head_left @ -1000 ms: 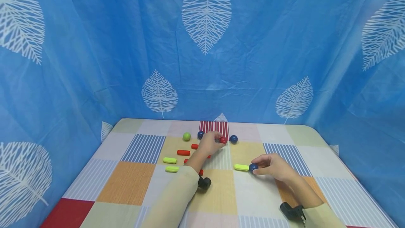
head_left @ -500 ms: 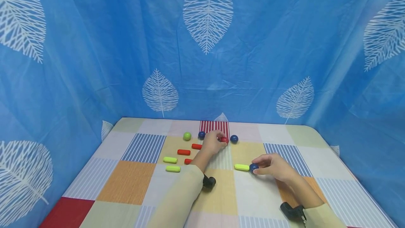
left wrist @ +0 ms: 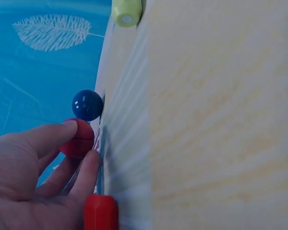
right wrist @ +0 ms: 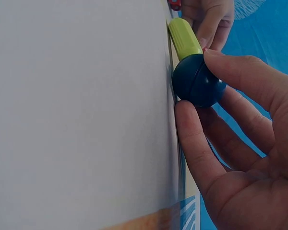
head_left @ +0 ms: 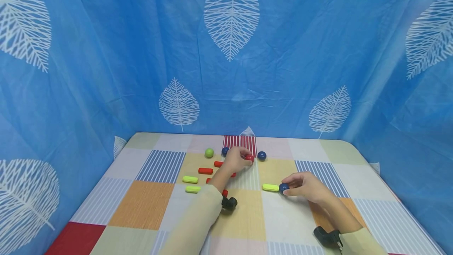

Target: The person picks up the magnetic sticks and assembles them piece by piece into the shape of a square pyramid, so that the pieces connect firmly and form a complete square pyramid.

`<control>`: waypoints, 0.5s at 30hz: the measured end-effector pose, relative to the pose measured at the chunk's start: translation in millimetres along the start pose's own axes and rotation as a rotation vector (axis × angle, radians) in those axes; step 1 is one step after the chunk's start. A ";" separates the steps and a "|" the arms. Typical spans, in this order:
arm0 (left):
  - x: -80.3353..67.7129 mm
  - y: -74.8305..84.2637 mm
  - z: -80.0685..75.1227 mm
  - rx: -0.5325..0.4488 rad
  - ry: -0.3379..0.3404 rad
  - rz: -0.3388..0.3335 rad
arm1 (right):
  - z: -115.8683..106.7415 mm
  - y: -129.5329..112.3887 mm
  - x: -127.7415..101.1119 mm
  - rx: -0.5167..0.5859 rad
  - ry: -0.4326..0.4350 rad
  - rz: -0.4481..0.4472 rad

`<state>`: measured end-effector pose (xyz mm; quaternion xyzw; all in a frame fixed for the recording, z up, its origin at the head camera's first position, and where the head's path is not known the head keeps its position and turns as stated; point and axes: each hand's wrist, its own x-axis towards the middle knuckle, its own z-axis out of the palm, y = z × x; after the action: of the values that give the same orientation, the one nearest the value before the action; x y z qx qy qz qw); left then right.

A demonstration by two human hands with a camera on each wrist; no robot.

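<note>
1 red ball and 1 blue ball, each pinched in a hand

The left hand is near the back of the patchwork tablecloth, its grip narrow, holding the red ball between thumb and fingertips. Whether that ball touches the cloth, I cannot tell. Just to its right lies a loose blue ball. On the hand's other side are a half-hidden blue ball, partly behind the hand, and, farther left, a green ball.

The right hand is nearer the person, its grip narrow too, with thumb and fingertips around the blue ball. A yellow-green rod lies on the cloth to the left of this ball; in the right wrist view the rod's end meets the ball.

Around the left forearm, red rods show on both sides, at least 3 of them partly covered by the arm. 2 more yellow-green rods lie to the left of it, well apart from the right hand.

Pale sleeves cover the arms, and each wrist carries a black camera. Behind the table hangs a blue curtain printed with white leaves.
</note>
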<state>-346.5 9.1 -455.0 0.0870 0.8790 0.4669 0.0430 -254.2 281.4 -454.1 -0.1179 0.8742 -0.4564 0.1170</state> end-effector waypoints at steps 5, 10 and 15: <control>-6.1 -0.2 -5.8 -0.045 -0.023 0.012 | 0.6 -1.1 -1.0 0.007 -0.004 -0.012; -16.6 0.3 -10.6 -0.122 -0.066 0.055 | 0.4 -0.7 -1.5 0.012 -0.004 -0.020; -32.1 -0.5 -14.3 -0.140 -0.126 0.053 | 0.1 0.2 -1.9 0.003 0.000 -0.023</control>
<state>-317.4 -9.0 -447.6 0.1362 0.8373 0.5216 0.0917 -252.4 282.0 -454.2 -0.1278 0.8721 -0.4590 0.1118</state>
